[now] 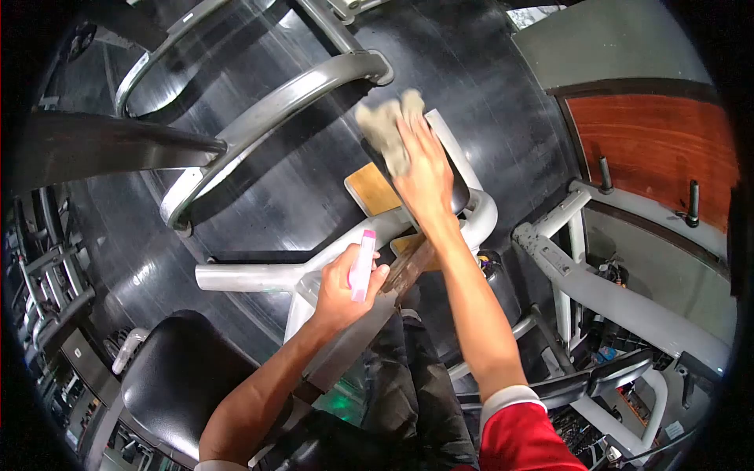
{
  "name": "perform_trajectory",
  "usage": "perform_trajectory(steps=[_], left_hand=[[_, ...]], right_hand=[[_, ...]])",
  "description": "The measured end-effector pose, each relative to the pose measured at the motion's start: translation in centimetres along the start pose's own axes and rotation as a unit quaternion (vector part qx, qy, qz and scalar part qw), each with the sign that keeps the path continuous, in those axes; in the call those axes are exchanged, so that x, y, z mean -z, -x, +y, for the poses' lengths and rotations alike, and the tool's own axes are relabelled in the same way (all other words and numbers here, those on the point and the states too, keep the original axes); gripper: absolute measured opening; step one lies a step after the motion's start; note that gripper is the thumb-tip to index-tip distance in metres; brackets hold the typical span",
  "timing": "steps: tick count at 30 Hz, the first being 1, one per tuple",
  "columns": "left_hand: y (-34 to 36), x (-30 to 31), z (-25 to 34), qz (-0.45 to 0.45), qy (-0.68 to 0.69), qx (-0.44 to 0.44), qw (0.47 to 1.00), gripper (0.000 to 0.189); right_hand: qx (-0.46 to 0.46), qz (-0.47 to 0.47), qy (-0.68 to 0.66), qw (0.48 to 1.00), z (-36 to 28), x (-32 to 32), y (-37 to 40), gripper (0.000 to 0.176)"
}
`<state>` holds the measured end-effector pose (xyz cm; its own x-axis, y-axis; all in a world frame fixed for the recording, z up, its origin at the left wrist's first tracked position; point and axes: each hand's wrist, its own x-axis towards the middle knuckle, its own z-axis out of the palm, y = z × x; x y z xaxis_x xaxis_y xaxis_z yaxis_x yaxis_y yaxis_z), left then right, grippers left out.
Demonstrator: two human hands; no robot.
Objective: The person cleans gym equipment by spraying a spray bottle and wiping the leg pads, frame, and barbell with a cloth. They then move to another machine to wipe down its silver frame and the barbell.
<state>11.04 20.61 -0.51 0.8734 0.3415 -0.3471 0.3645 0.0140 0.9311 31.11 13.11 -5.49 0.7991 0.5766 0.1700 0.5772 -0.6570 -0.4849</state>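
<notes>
My right hand [426, 174] presses a crumpled beige cloth [386, 125] onto a black pad [459, 192] of a grey gym machine [259, 276]. The cloth sticks out beyond my fingertips at the pad's far end. Below it, my left hand [339, 289] grips a spray bottle with a pink and white head [362, 265], held upright above the machine's grey frame. Both forearms reach up from the bottom of the view, the right one coming out of a red sleeve with a white cuff [514, 420].
A black padded seat [179, 377] sits at the lower left. Curved grey bars [267, 110] arch across the top over the dark floor. Another grey machine frame [620, 302] stands to the right, beside a wood-panelled wall [652, 149]. Weight racks [47, 290] line the left edge.
</notes>
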Motion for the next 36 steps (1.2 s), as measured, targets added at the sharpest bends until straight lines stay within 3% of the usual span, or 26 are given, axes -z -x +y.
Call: perform_trajectory(steps=[1,3,6,8,13,17,21,23,28,29,30,34,36], left_hand=[[-0.2,0.0,0.2,0.001,0.001,-0.003,1.000,0.017],[-0.1,0.0,0.5,0.009,-0.011,-0.004,1.000,0.018],[0.0,-0.3,0.1,0.016,-0.011,-0.011,1.000,0.022],[0.2,-0.1,0.5,0.005,-0.026,-0.004,1.000,0.022],[0.0,-0.5,-0.2,0.014,-0.026,-0.043,0.999,0.018],[0.1,0.0,0.9,-0.038,-0.024,-0.029,0.999,0.015],[0.2,0.2,0.6,-0.058,-0.023,-0.036,0.997,0.015],[0.2,0.4,0.4,-0.061,-0.027,-0.009,0.998,0.015],[0.4,0.4,-0.3,-0.065,-0.042,-0.023,0.997,0.014],[0.5,0.4,-0.3,-0.072,-0.047,-0.026,0.996,0.015],[0.5,0.4,-0.2,-0.079,-0.052,-0.030,0.995,0.015],[0.5,0.3,0.3,-0.059,-0.067,0.006,0.996,0.017],[0.5,0.4,-0.1,-0.069,-0.060,-0.027,0.995,0.017]], right_hand=[[0.043,-0.024,-0.020,0.999,0.7,1.4,2.2,0.076],[0.042,-0.065,0.001,0.997,3.1,3.8,7.2,0.075],[-0.012,-0.103,0.006,0.995,4.9,6.1,11.6,0.075],[-0.048,-0.069,-0.012,0.996,5.7,5.9,12.4,0.075],[-0.003,-0.011,-0.064,0.998,2.7,2.0,3.3,0.071],[-0.009,0.020,-0.102,0.995,1.1,-1.7,-4.2,0.066],[-0.033,0.010,-0.082,0.996,1.4,-1.4,-3.3,0.063],[0.006,-0.015,-0.086,0.996,2.1,1.3,0.5,0.064],[-0.060,-0.057,-0.065,0.994,5.8,5.6,9.5,0.068],[-0.125,-0.047,-0.118,0.984,6.3,5.7,10.0,0.064],[-0.188,-0.037,-0.169,0.967,6.4,5.9,10.0,0.059],[-0.271,-0.072,-0.131,0.951,6.8,4.6,4.5,0.046],[-0.255,-0.058,-0.213,0.941,8.5,1.9,0.6,0.047]])
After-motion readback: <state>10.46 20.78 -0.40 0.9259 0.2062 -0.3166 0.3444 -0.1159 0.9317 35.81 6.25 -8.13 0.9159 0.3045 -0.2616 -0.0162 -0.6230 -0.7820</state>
